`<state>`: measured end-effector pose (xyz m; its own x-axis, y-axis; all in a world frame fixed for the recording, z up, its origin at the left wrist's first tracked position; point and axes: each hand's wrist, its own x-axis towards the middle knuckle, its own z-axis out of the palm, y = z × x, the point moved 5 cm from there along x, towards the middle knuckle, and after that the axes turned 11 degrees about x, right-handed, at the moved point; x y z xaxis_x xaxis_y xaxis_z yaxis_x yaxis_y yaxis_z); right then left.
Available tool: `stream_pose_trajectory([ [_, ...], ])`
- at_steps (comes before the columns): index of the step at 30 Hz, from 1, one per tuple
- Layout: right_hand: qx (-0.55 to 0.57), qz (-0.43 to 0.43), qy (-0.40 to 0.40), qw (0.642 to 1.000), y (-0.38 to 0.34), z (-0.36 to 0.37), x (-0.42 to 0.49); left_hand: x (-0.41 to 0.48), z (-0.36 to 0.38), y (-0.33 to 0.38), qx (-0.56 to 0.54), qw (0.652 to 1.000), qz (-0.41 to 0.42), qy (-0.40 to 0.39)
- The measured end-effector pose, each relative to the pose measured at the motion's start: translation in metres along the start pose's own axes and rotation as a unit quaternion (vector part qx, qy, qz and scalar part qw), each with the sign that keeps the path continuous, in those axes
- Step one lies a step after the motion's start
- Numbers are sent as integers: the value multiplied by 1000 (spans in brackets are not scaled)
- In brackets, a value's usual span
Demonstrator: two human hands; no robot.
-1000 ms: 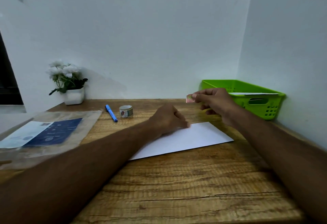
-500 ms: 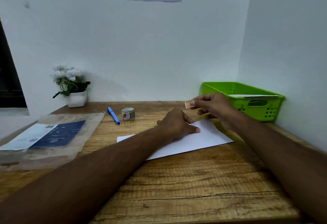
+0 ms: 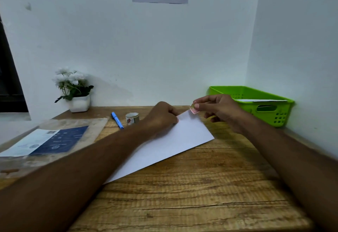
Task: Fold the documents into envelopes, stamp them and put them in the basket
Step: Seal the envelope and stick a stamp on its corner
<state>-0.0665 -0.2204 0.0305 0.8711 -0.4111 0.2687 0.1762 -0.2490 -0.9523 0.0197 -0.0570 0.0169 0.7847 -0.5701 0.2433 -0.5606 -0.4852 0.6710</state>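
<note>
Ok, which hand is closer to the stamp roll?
Left. The left hand holds the envelope just right of the stamp roll; the right hand, pinching a stamp, is farther right, by the green basket.

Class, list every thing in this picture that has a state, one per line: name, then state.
envelope: flat on the desk, under the left hand.
stamp: pinched by the right hand at the envelope's far corner.
basket: holds white paper.
pen: lying on the desk.
stamp roll: resting on the desk, untouched.
plastic sleeve: flat, document inside.

Potted flowers (image 3: 73,87), blue pen (image 3: 117,120)
</note>
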Motion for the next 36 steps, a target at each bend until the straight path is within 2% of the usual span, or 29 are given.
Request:
stream_pose_trajectory([
  [6, -67, -37, -11, 997, -10, 13, -7, -3, -19, 2, -49, 998, 1, 48],
  [19, -9, -107, 28, 994, -26, 17, -15, -5, -24, 12, -92, 990, 32, 98],
  [36, 0, -131, 59, 990, -31, 19, -15, -15, -28, 20, -98, 984, 45, 144],
])
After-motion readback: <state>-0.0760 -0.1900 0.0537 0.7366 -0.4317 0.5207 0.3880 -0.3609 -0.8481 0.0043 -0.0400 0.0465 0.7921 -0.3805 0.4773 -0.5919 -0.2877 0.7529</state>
